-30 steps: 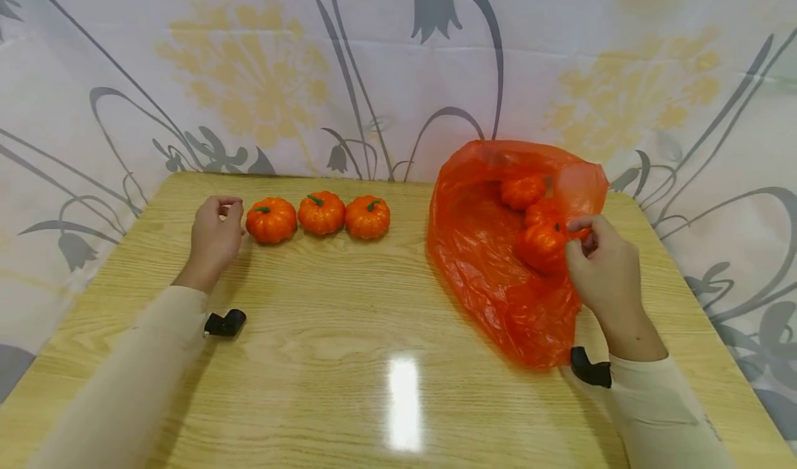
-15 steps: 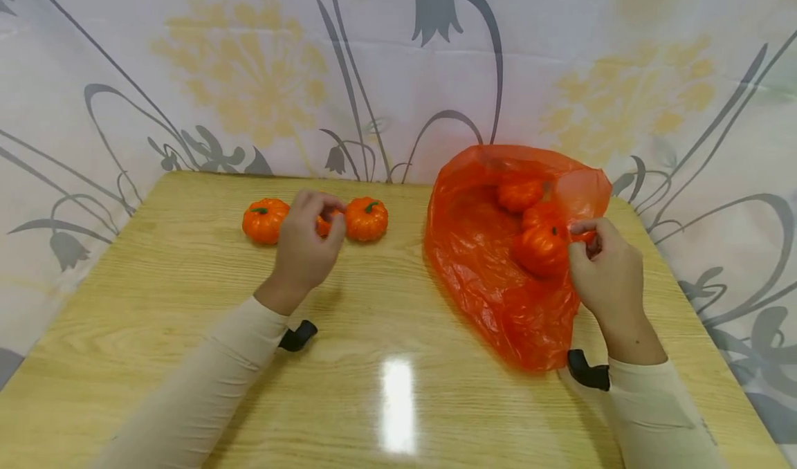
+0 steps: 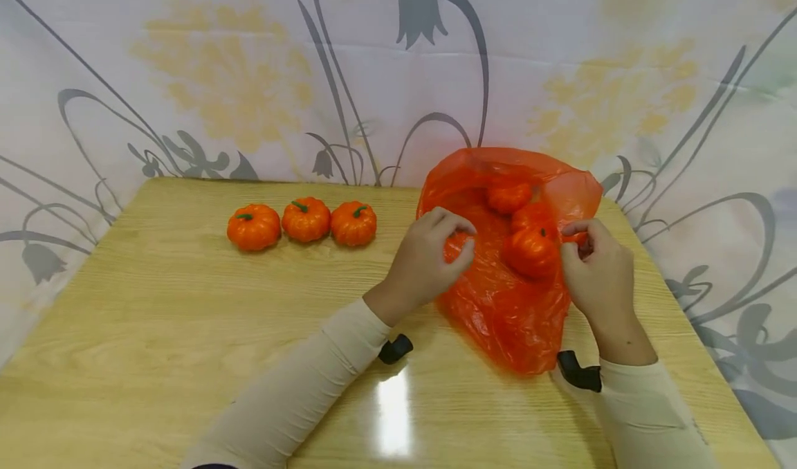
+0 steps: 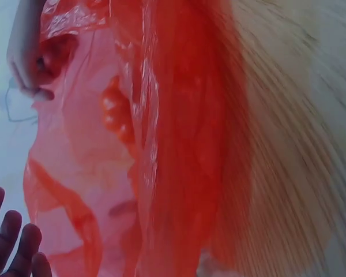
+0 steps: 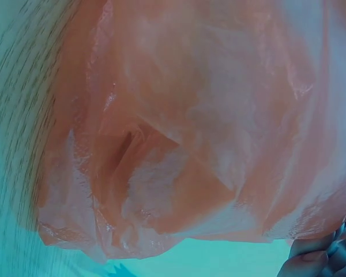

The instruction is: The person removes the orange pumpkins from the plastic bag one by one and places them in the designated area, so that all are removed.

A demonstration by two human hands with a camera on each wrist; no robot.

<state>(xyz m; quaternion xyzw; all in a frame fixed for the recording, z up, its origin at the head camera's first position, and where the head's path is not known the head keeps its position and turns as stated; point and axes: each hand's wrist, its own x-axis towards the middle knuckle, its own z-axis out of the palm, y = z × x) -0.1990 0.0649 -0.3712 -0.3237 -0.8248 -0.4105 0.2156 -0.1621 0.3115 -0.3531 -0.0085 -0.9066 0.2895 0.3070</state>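
A thin red plastic bag (image 3: 492,324) lies with its mouth agape, and several small orange pumpkins (image 3: 530,251) show in it. My right hand (image 3: 599,275) pinches the bag's edge on the right; in the right wrist view its fingers (image 5: 307,262) are at the rim. Over the bag's left side is my left hand (image 3: 426,265), its fingers loosely bent and apart with nothing between them. The left wrist view catches those spread fingers (image 4: 14,248) beside the red plastic. Further left, three orange pumpkins with green stems stand in a row, including the end pumpkin (image 3: 254,228).
Everything rests on a light wood-grain table (image 3: 156,330). Behind its far edge hangs a pale floral cloth (image 3: 373,88). Black wrist mounts (image 3: 395,349) stick out from the sleeves.
My left hand has swept right from beside the leftmost pumpkin, past the row, to the bag. The three pumpkins keep their row. My right hand stays at the bag's edge.
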